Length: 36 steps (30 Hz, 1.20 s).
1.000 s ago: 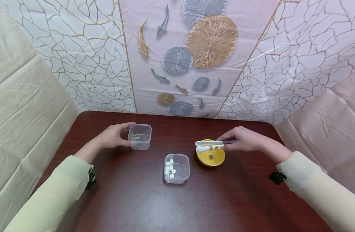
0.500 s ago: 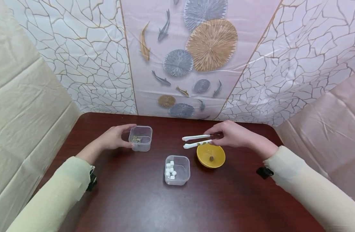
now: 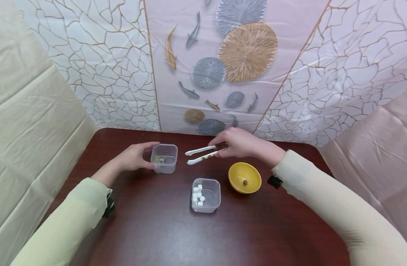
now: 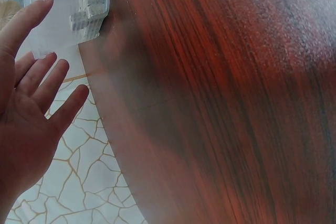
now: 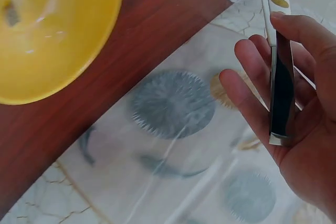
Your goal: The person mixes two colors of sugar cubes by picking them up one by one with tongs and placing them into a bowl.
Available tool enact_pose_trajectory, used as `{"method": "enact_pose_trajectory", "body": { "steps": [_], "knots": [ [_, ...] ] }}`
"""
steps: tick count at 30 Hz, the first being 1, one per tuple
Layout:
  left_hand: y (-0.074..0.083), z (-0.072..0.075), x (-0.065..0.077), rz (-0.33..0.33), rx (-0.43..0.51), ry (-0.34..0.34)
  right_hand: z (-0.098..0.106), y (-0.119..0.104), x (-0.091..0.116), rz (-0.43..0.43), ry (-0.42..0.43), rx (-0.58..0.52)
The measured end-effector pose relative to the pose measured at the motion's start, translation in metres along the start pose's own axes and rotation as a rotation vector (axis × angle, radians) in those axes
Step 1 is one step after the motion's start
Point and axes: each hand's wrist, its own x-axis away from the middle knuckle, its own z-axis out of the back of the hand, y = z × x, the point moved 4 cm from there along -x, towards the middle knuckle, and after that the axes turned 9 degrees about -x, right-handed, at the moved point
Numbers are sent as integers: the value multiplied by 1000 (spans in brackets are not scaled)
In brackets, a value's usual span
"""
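Note:
My left hand (image 3: 135, 157) steadies a clear square plastic container (image 3: 170, 168), thumb at its near side and index finger at its far side. Small greyish-brown cubes (image 4: 89, 11) lie inside it, clearest in the left wrist view. In my right hand (image 3: 238, 143) I hold tongs (image 3: 200, 159) with white tips and dark metal handles, pinched between thumb and fingers. Their tips are apart, with nothing seen between them, and point left towards that container. A yellow bowl (image 3: 238, 171) stands behind the tongs to the right, holding one small brown cube (image 3: 245, 182).
A second clear container (image 3: 214, 208) stands mid-table, with several white cubes (image 3: 195, 197) gathered at its left side. The dark red-brown table (image 3: 150, 229) ends at a patterned cloth backdrop (image 3: 208, 73). Pale fabric hangs along both sides.
My right hand has carried the tongs left from over the yellow bowl, and their tips have spread apart. The left hand stays at its container. The head view has shifted slightly.

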Motion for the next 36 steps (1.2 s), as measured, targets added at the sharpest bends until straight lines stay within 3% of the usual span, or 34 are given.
{"method": "enact_pose_trajectory", "body": {
  "steps": [10,18,25,36],
  "knots": [
    [-2,-1,-1,-4,-6,5,-2,-15,-59,9,-60,106],
    [-2,0,-1,-18,-3,11,-12,-21,-95,-32,-115,233],
    [-4,-1,-2,-7,-10,9,-23,-27,-115,-53,-169,305],
    [-5,-2,-4,5,-11,8,-42,-28,-130,-88,-216,397]
  ]
}}
